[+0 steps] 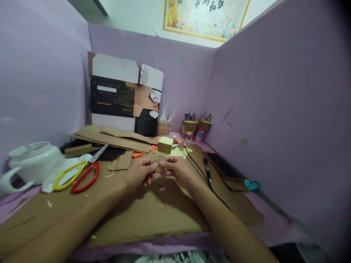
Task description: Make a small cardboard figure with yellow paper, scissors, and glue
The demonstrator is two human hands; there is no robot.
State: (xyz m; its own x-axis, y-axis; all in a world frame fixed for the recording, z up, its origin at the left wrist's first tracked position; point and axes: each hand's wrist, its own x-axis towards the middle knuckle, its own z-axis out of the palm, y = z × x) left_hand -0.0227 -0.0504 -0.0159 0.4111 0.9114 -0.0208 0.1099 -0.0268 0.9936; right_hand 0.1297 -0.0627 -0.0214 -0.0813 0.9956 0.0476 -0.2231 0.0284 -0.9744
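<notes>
My left hand point(141, 171) and my right hand point(177, 170) meet over the middle of a large cardboard sheet point(153, 219). Between their pinched fingertips they hold a small brown cardboard piece point(159, 165). Both hands have their fingers curled closed on it. Just beyond the hands stands a small cardboard cube with a pale yellow top point(165, 144). Yellow paper scraps point(181, 151) lie beside it.
Scissors with red and yellow handles point(80, 175) lie at the left, next to a white jug point(29, 162). A black pen with a cord point(207, 171) lies right of my hands. Cardboard sheets point(109, 138), a printed box point(120, 96), a small basket point(163, 128) and paper figures point(197, 128) stand behind. Purple partition walls enclose the desk.
</notes>
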